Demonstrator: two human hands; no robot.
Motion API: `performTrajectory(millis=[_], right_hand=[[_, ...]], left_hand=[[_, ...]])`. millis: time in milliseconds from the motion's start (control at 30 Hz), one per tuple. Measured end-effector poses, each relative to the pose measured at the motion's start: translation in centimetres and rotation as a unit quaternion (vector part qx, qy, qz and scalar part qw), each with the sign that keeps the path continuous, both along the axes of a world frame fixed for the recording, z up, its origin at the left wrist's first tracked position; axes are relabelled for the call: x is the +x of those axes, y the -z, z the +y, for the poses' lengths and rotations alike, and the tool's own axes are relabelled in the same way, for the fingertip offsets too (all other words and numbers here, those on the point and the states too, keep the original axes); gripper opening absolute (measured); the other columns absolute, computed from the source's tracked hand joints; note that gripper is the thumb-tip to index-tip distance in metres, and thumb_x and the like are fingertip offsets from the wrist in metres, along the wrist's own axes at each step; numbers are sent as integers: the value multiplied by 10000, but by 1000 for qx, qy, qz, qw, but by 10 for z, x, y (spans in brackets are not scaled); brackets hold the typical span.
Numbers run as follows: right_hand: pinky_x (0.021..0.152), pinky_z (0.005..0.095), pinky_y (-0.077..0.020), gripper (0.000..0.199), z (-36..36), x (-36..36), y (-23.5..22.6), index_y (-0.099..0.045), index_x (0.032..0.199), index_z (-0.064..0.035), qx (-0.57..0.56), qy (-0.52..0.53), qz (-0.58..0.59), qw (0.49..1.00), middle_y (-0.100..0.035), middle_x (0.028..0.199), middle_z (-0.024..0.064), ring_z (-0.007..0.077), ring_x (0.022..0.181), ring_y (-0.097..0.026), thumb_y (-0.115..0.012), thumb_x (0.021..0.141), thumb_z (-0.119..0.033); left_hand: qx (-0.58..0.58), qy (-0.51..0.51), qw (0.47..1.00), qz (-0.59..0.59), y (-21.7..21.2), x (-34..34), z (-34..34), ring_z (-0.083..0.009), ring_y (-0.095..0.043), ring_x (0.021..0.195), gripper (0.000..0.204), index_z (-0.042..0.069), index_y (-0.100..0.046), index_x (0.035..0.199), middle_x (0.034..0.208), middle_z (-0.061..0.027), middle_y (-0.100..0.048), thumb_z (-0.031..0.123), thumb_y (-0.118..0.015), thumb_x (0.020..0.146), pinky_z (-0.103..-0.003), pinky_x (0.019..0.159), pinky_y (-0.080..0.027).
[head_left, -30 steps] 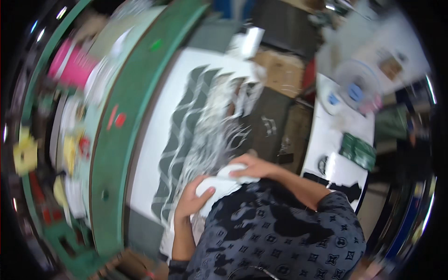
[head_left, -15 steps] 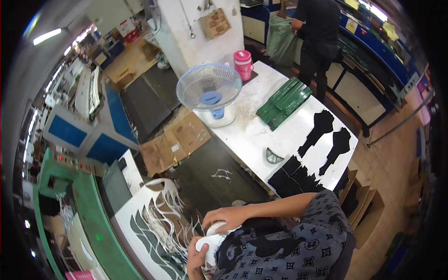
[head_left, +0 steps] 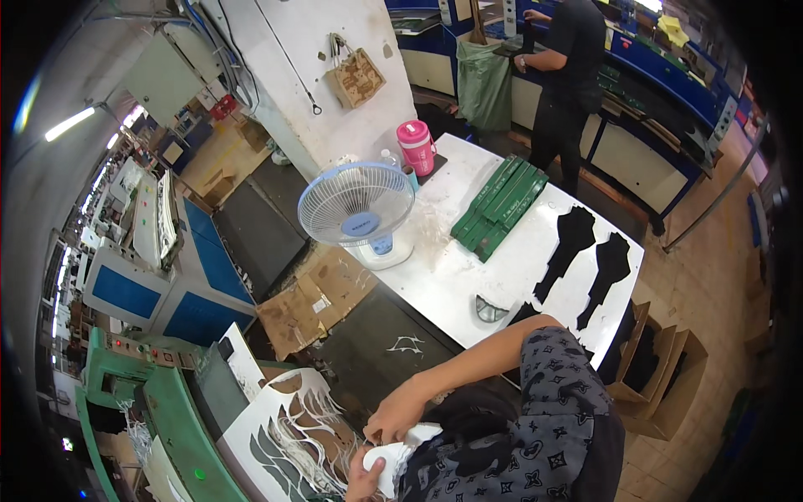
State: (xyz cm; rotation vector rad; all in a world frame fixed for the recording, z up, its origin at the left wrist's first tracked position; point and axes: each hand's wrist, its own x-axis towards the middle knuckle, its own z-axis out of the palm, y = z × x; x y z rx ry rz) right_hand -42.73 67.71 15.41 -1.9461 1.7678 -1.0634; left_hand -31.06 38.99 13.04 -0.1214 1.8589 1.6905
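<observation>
My left hand (head_left: 363, 477) is closed round a small stack of white flat cut pieces (head_left: 386, 465) near the bottom of the head view, its thumb on top. My right hand (head_left: 396, 415) is just beyond it, fingers curled down at the far edge of the stack. Whatever its fingertips pinch is hidden. A further white piece (head_left: 423, 433) shows beside the right hand, against my dark patterned shirt. Left of the hands lies a white sheet (head_left: 242, 462) with leaf-shaped cut-outs and thin trailing strips.
A white table (head_left: 435, 289) bears a fan (head_left: 361, 224), a pink jug (head_left: 416, 149), green moulds or trays (head_left: 499, 207), black cut pieces (head_left: 604, 280) and a small grey curved piece (head_left: 488, 309). Green machine (head_left: 180, 418) at left; cardboard boxes (head_left: 669, 397) at right. A person (head_left: 569, 84) stands beyond.
My right hand has shifted from lying over the white pieces to curling its fingers at their far edge. The left hand keeps its hold. The view has tilted, and the fan head has turned.
</observation>
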Motion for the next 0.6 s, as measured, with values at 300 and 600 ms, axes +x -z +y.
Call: performTrajectory(millis=[300, 600], right_hand=[[938, 440, -413, 117, 9, 41, 11, -565, 968, -54, -197, 142, -173, 955, -581, 991, 74, 297, 988, -585, -638, 998, -140], [840, 425, -447, 140, 4, 24, -1, -572, 939, -71, -96, 35, -213, 972, -589, 935, 82, 305, 929, -592, -644, 998, -176]], left_hand=[[-78, -136, 983, -100, -22, 25, 26, -133, -594, 1049, 578, 72, -532, 1405, 1223, -101, -627, 241, -809, 927, -288, 897, -496], [-40, 25, 998, -48, -14, -12, 17, -103, -635, 844, 345, 23, -621, 1232, 962, -24, -693, 101, -780, 936, -271, 762, -521]])
